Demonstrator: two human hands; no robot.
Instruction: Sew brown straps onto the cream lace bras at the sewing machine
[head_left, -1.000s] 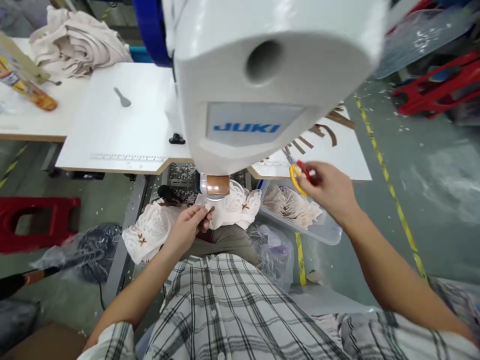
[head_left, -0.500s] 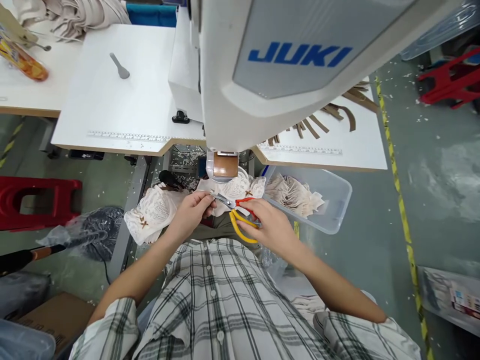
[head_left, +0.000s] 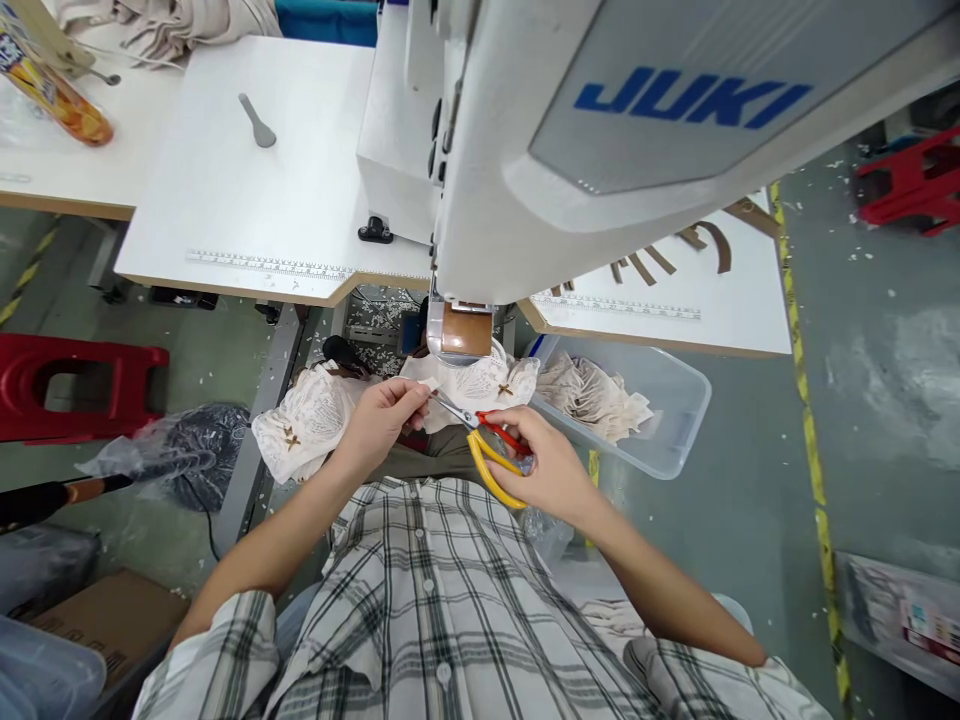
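My right hand grips scissors with one red and one yellow handle loop, the loops apart. Their blades point left to the fingertips of my left hand, which pinches a small pale piece of fabric. Whether that piece joins the garment behind it, I cannot tell. A cream lace bra with a brown bow lies under the sewing machine's head, just beyond my hands. Another lace cup with a brown bow hangs to the left of my left hand.
The white sewing machine rises close in front, between white table tops. A clear plastic bin with cream fabric stands right of my hands. Brown strips lie on the right table. A red stool is at left.
The scissors' handles have spread wider and the blades have drawn slightly right. My left hand keeps its pinch, with a pale piece now showing at its fingertips. The view has shifted a little.
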